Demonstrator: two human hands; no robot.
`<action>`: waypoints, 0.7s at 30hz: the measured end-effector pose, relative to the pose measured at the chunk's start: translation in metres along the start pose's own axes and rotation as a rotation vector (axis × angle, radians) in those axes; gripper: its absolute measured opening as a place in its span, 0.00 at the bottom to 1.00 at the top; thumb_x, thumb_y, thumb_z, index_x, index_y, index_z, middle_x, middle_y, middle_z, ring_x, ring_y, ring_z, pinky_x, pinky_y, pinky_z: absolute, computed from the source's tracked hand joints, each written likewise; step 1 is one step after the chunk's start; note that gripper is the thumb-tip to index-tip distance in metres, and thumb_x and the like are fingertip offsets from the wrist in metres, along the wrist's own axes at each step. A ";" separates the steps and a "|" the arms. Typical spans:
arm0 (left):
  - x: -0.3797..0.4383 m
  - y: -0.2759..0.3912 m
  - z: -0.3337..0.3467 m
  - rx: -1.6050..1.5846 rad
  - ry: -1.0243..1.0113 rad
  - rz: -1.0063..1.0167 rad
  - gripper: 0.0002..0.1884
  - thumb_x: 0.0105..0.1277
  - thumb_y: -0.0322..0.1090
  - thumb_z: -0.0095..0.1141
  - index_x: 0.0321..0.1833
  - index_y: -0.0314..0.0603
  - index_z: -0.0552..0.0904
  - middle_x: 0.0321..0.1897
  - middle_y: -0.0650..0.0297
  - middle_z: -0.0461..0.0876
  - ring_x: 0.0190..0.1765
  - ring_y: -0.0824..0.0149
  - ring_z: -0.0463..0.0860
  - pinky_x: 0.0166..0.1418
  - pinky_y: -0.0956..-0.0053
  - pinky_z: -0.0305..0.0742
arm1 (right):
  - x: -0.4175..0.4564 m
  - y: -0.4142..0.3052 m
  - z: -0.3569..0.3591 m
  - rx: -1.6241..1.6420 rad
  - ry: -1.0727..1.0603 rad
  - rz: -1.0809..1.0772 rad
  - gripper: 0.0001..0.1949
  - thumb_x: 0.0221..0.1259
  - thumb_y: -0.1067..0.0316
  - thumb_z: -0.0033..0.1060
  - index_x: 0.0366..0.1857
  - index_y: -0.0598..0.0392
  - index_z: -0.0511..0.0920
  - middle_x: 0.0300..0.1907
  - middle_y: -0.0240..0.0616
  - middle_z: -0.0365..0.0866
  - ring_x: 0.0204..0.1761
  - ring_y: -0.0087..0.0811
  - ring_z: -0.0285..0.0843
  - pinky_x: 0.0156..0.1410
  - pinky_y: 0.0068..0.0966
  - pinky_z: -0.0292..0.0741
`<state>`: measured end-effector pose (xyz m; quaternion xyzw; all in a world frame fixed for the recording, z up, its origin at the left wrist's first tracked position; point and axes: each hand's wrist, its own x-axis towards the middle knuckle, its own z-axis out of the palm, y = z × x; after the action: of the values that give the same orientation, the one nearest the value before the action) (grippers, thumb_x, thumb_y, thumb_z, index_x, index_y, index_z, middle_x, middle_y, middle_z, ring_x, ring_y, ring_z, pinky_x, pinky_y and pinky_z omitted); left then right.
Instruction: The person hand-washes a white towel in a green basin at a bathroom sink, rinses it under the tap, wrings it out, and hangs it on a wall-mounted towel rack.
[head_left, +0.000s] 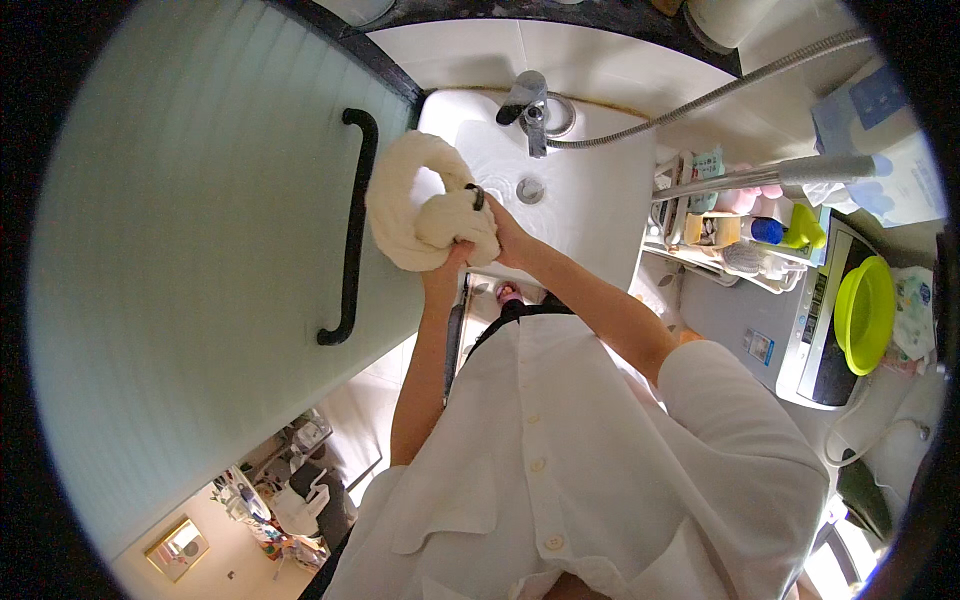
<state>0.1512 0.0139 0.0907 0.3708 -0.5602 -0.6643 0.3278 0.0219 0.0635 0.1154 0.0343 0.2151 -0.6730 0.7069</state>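
Observation:
Both my hands hold a thick, cream-coloured fluffy cloth ring (397, 202), with a small black clip or band at its right side. My left hand (450, 259) grips its lower edge, the fingers partly hidden by the fabric. On its right side my right hand (506, 232) is closed around the bunched part. The ring is held above the left edge of a white washbasin (600, 195). Shallow water seems to lie in the basin around the round metal drain (530, 190). At its back stands a chrome faucet (535, 120).
A frosted glass door (210, 225) with a black handle (358, 225) stands at the left. From the faucet a metal shower hose (697, 97) runs to the upper right. Toiletry racks (705, 262), a washing machine (750, 322) and a lime-green basin (864, 315) are at the right.

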 end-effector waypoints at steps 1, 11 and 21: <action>0.002 -0.023 -0.020 0.009 -0.018 -0.040 0.22 0.48 0.27 0.59 0.48 0.35 0.71 0.44 0.64 0.72 0.46 0.69 0.72 0.52 0.75 0.66 | 0.001 0.001 0.001 0.029 0.007 -0.033 0.25 0.59 0.42 0.36 0.53 0.49 0.66 0.48 0.35 0.72 0.50 0.31 0.71 0.54 0.30 0.70; -0.004 0.008 0.046 -0.169 0.237 0.153 0.12 0.52 0.27 0.52 0.41 0.33 0.74 0.40 0.62 0.74 0.44 0.67 0.73 0.52 0.75 0.65 | 0.046 0.027 -0.043 -0.273 0.088 -0.374 0.15 0.58 0.51 0.43 0.39 0.50 0.69 0.38 0.32 0.72 0.42 0.26 0.71 0.46 0.26 0.70; 0.004 0.000 0.035 0.154 0.217 0.138 0.14 0.50 0.26 0.52 0.41 0.33 0.73 0.40 0.62 0.74 0.44 0.66 0.72 0.52 0.74 0.65 | 0.061 0.036 -0.061 -0.598 0.047 -0.644 0.16 0.63 0.52 0.37 0.48 0.47 0.67 0.45 0.32 0.71 0.47 0.26 0.70 0.52 0.28 0.69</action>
<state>0.1192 0.0285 0.0933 0.4249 -0.5950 -0.5513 0.4018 0.0407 0.0305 0.0298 -0.2251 0.4161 -0.7662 0.4349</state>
